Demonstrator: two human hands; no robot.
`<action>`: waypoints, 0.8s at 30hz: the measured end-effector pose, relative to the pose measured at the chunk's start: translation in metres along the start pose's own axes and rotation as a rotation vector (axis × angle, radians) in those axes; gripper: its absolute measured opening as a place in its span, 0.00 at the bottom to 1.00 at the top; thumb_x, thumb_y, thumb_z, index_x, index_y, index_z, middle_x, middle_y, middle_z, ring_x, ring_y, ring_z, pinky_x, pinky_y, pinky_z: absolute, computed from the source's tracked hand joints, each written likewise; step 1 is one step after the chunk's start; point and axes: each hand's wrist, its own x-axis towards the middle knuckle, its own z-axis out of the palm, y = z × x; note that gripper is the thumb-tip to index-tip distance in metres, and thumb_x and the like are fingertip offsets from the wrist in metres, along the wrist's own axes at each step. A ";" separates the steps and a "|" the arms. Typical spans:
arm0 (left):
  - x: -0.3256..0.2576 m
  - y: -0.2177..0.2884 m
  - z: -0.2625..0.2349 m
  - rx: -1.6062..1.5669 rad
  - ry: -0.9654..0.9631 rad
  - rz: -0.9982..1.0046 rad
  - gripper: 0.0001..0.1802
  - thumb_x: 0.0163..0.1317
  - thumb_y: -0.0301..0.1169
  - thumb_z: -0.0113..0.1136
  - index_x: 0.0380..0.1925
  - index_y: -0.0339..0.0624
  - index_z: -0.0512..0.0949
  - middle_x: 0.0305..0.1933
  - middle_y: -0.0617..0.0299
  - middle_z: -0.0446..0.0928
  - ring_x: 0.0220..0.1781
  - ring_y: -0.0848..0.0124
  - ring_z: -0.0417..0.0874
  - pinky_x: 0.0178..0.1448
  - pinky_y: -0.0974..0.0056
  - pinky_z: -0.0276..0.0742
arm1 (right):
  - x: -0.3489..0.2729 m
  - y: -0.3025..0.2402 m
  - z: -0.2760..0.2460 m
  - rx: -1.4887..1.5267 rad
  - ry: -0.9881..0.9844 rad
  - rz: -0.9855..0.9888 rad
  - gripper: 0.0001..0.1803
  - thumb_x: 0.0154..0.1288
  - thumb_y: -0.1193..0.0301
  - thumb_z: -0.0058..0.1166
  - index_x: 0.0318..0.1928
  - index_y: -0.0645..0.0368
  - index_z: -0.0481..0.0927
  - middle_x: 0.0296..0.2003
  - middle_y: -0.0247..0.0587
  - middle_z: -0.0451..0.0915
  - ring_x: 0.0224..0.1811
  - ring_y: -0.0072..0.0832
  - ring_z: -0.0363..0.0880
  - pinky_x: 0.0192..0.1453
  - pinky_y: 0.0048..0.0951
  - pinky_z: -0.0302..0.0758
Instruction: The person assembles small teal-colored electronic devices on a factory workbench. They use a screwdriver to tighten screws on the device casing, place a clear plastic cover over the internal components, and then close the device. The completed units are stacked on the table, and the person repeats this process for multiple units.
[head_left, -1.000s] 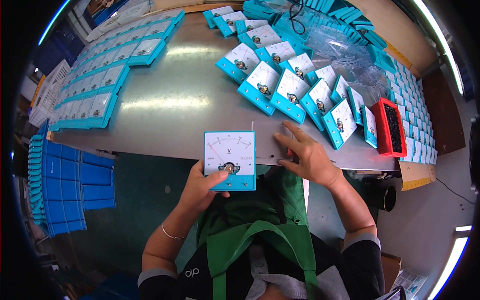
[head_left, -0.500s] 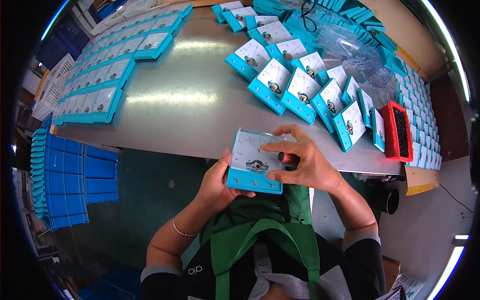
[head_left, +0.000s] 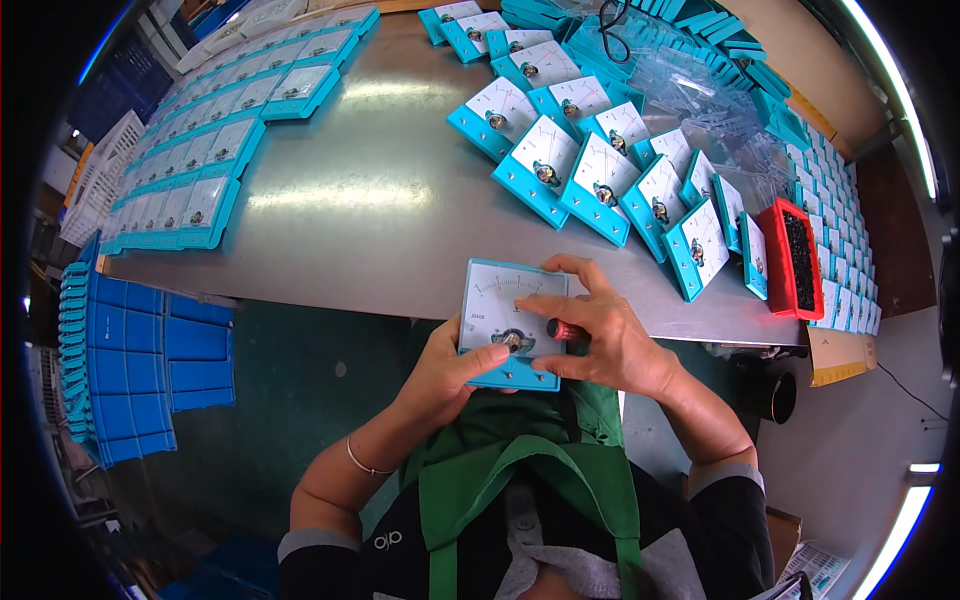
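Just off the table's front edge, I hold a teal analog panel meter (head_left: 490, 300) with a white dial face in front of my body. My left hand (head_left: 440, 362) grips its left side, thumb lying across the lower face near the metal movement and fingers underneath. My right hand (head_left: 615, 340) is curled at the meter's right side, its fingertips on the dial and right edge. A short red-handled tool (head_left: 565, 329) is tucked in that hand; its working end is hidden. A clear cover over the dial is hard to make out.
Several open teal meters (head_left: 605, 185) lean in rows on the metal table (head_left: 340, 190). A red bin of small black parts (head_left: 778, 210) stands at the right, beside clear covers (head_left: 690, 95). Covered meters (head_left: 200, 185) line the left. Blue crates (head_left: 130, 350) stand lower left.
My left thumb has moved from the meter's side onto its lower face. The clear edge raised at the top no longer shows, and the meter is turned slightly. My right hand has shifted a little.
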 end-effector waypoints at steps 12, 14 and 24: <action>-0.009 -0.002 0.021 -0.089 -0.060 0.064 0.32 0.54 0.31 0.66 0.57 0.31 0.65 0.49 0.51 0.76 0.45 0.65 0.81 0.44 0.60 0.82 | -0.043 0.042 0.050 0.861 0.056 0.309 0.08 0.62 0.81 0.53 0.42 0.68 0.80 0.29 0.26 0.79 0.31 0.13 0.73 0.37 0.20 0.72; -0.007 -0.001 0.023 -0.086 -0.071 0.003 0.31 0.54 0.33 0.66 0.56 0.31 0.66 0.48 0.52 0.76 0.43 0.65 0.82 0.42 0.60 0.82 | -0.042 0.036 0.051 0.863 0.072 0.252 0.07 0.62 0.81 0.55 0.41 0.66 0.81 0.31 0.29 0.82 0.35 0.14 0.76 0.42 0.21 0.75; -0.004 -0.005 0.017 -0.139 -0.069 -0.062 0.29 0.55 0.35 0.67 0.53 0.33 0.67 0.44 0.53 0.77 0.38 0.66 0.82 0.37 0.62 0.82 | -0.049 0.043 0.066 0.864 0.156 0.122 0.11 0.59 0.84 0.57 0.42 0.64 0.82 0.38 0.34 0.84 0.39 0.17 0.79 0.46 0.23 0.77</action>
